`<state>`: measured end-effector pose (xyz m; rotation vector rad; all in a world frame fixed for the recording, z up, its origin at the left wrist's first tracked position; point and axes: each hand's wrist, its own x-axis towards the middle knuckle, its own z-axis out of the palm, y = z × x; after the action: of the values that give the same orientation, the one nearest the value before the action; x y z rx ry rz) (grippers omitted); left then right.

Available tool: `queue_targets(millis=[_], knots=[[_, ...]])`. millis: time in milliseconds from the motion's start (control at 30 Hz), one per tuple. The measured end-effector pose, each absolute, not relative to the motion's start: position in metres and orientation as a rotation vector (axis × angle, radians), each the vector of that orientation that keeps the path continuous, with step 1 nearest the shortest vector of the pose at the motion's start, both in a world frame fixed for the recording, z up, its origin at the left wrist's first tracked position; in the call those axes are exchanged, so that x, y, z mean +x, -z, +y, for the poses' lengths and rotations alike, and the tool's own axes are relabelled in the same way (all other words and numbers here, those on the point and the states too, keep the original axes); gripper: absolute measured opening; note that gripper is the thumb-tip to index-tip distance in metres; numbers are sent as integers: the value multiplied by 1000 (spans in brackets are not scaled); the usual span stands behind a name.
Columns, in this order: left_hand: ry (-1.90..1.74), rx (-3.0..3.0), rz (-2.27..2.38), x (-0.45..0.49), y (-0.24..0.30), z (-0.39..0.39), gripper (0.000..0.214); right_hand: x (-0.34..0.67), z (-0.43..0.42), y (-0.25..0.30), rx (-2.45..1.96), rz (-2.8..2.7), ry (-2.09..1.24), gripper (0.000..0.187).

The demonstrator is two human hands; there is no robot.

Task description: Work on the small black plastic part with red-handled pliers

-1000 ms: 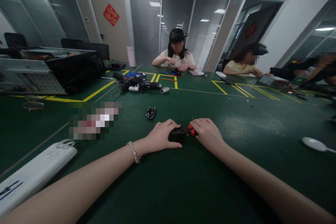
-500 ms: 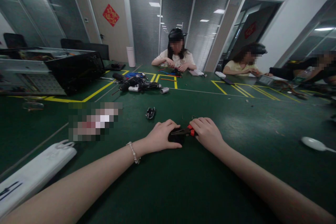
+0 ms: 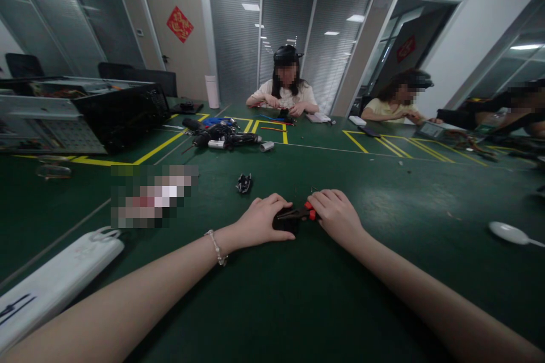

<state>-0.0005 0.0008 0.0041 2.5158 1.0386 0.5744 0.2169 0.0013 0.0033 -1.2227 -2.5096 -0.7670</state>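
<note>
My right hand (image 3: 336, 212) is closed around the red handles of a pair of pliers (image 3: 298, 214), whose dark jaws point left. The jaws lie over a small black part (image 3: 286, 226) on the green table. Thumb and fingers of my left hand (image 3: 268, 218) grip that black part from its left side; its exact kind cannot be made out. Beyond my left hand lies a small black-and-silver piece (image 3: 244, 183). A few thin, screw-like bits (image 3: 314, 189) rest just past my right hand.
A white power strip (image 3: 63, 283) lies at left, near a blurred-out patch. Further back are an open computer case (image 3: 85, 116) and a heap of tools and cables (image 3: 217, 133). A white spoon-shaped thing (image 3: 508, 233) is at right. Several people sit across the green table (image 3: 272, 306).
My hands, the pliers and the black part stay almost in place. Across the table, a person's hands have shifted slightly.
</note>
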Motion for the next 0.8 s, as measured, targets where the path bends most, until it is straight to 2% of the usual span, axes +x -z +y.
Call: queue_targets(millis=[367, 800], knots=[[-558, 2503, 1058, 0, -5, 0, 63, 217, 3, -2, -1228, -2550, 676, 30], [-560, 2524, 1047, 0, -5, 0, 62, 218, 4, -3, -1203, -2539, 723, 26]])
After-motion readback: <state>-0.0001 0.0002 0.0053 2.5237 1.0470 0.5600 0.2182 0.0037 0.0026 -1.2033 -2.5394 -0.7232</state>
